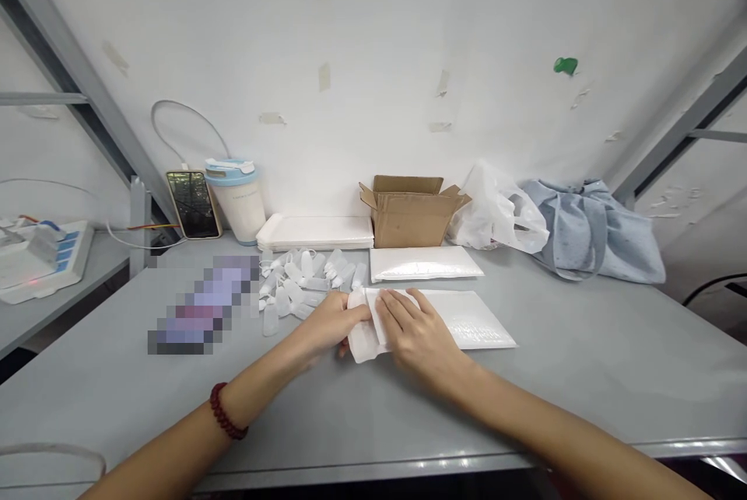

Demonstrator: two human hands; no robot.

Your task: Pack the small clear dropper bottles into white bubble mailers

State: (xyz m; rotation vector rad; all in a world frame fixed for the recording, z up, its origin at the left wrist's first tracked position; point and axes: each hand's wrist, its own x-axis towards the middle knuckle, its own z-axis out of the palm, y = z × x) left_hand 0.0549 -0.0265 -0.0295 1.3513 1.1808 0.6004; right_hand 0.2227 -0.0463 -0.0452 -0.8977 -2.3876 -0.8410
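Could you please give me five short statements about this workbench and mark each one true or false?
1. The right hand lies on a white padded envelope. True.
2. The left hand is gripping the cup. False: the left hand holds the left end of that same envelope.
3. The cardboard box stands with its top flaps open. True.
4. The blue fabric bag is to the left of the box. False: the blue fabric bag is to the right, beyond the white plastic bag.
5. A second padded envelope lies in front of the box. True.
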